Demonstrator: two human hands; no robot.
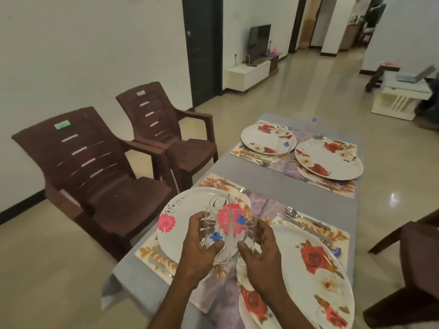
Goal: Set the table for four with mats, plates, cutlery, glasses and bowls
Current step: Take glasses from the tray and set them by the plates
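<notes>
Glasses come first in my count: I see two clear tumblers in hand, each with a small blue flower mark. My left hand [199,245] has its fingers [193,222] curled round the left glass [215,233], and my right hand [259,248] has its fingers clamped on the right glass [241,230]. Both glasses are held side by side, touching or nearly so, above the near edge of the pink-flower plate [190,219]. I think a third glass [282,149] stands by the far left plate [266,137], though it is faint.

Plates number four on the surface [240,169]: the pink-flower plate, a red-rose plate [306,269] just right of it, the far left plate beyond it, and a far right plate [329,160] diagonally beyond it. Each sits on a floral mat; I count four mats, the one under the pink-flower plate being the near left mat [152,252].

Cutlery shows as spoons [292,212] beyond the red-rose plate, and more pieces beside the far plates, too small to count.

Two brown plastic chairs [99,167] stand left of the pink-flower plate.
</notes>
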